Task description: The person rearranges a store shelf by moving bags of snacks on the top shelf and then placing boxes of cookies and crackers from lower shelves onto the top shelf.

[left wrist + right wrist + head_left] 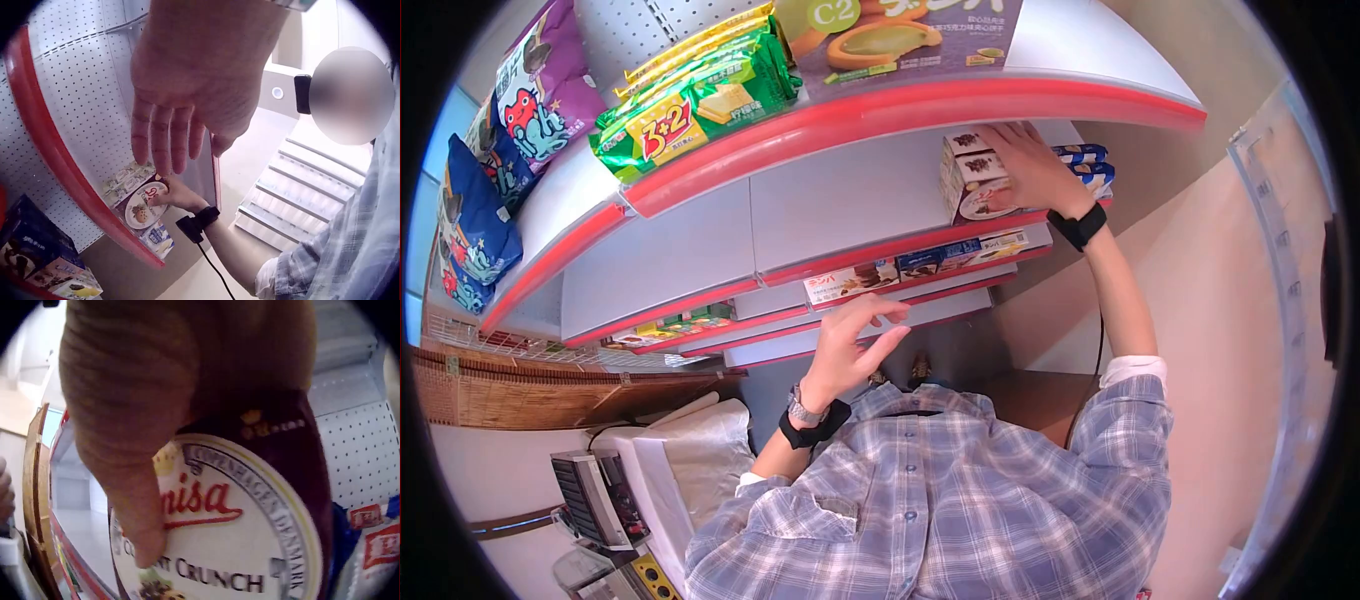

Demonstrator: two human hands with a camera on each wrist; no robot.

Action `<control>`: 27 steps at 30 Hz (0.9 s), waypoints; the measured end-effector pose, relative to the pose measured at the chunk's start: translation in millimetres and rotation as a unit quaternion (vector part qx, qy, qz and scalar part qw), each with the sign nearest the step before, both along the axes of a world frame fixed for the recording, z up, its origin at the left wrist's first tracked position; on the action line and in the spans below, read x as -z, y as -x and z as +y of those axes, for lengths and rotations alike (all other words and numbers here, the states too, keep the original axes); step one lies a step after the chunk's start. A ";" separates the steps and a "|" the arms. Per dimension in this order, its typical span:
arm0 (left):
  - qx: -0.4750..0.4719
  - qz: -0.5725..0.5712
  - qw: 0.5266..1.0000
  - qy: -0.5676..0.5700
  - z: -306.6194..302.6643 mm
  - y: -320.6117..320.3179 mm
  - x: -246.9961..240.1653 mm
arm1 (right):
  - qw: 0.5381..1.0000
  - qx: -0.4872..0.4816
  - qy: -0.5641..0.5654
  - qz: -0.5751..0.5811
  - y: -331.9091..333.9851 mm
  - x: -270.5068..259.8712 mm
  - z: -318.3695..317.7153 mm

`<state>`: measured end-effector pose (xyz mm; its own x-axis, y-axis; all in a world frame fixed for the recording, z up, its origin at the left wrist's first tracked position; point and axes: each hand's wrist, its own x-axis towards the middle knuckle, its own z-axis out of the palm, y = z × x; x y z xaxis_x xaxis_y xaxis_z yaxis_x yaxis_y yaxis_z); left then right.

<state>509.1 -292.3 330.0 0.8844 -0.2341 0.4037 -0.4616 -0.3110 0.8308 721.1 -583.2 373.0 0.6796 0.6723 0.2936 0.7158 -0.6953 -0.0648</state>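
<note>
On the second shelf, at its right end, my right hand [1035, 170] grips a dark purple and white box. In the right wrist view the thumb of the right hand [134, 450] lies over the front of this box [250, 512], whose oval label reads "Crunch". The left wrist view shows the same box [145, 206] with the right hand [181, 195] at its side. My left hand [850, 345] hangs in front of the lower shelves, fingers relaxed, holding nothing; the left wrist view has the left hand [197, 94] large, fingers pointing down.
Blue and white packs [1090, 170] stand right of the box. Above, the red-edged top shelf [1100, 90] bears green wafer packs [700, 105], a large biscuit box [900, 45] and purple bags [550, 85]. Flat boxes [855, 282] lie on the shelf below. A wall [1200, 260] is at the right.
</note>
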 end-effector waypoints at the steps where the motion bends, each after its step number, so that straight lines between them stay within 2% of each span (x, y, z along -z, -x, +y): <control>1: -0.005 -0.011 1.000 -0.003 -3.3 -0.7 -0.5 | 1.000 0.002 -0.001 0.000 -2.4 -2.1 0.2; 4: -0.011 -0.017 1.000 0.006 -9.0 1.3 2.3 | 0.999 -0.005 0.022 0.039 -1.3 -11.9 7.7; 8: -0.031 -0.001 1.000 0.005 -6.6 6.7 7.8 | 0.998 -0.055 -0.016 -0.040 35.7 -31.8 26.8; 13: -0.078 0.032 0.996 0.013 7.7 4.3 12.4 | 0.985 -0.130 -0.081 -0.075 107.3 -94.3 31.6; 17: -0.089 0.041 0.995 0.013 11.4 -0.8 18.5 | 0.970 -0.186 -0.145 -0.060 137.2 -164.9 -10.7; 18: -0.088 0.037 0.995 0.014 10.1 -1.3 20.1 | 0.975 -0.157 -0.149 -0.042 147.4 -192.2 -23.4; 20: -0.074 0.039 0.996 0.034 7.0 -3.2 21.4 | 0.939 -0.038 -0.341 -0.038 162.6 -200.9 -22.8; 22: -0.067 0.036 0.997 0.028 4.9 -6.6 19.5 | 0.920 0.017 -0.378 -0.099 155.7 -217.5 -39.9; 24: -0.059 0.037 0.997 0.016 3.7 -5.7 17.0 | 0.960 -0.014 -0.237 -0.149 113.6 -261.5 -73.4; 25: -0.051 0.034 0.998 0.008 2.9 -6.1 15.3 | 0.962 0.009 -0.204 -0.181 88.7 -273.9 -77.5; 27: -0.041 0.030 0.999 -0.004 4.7 -5.9 13.9 | 0.974 0.037 -0.121 -0.185 75.0 -294.6 -49.8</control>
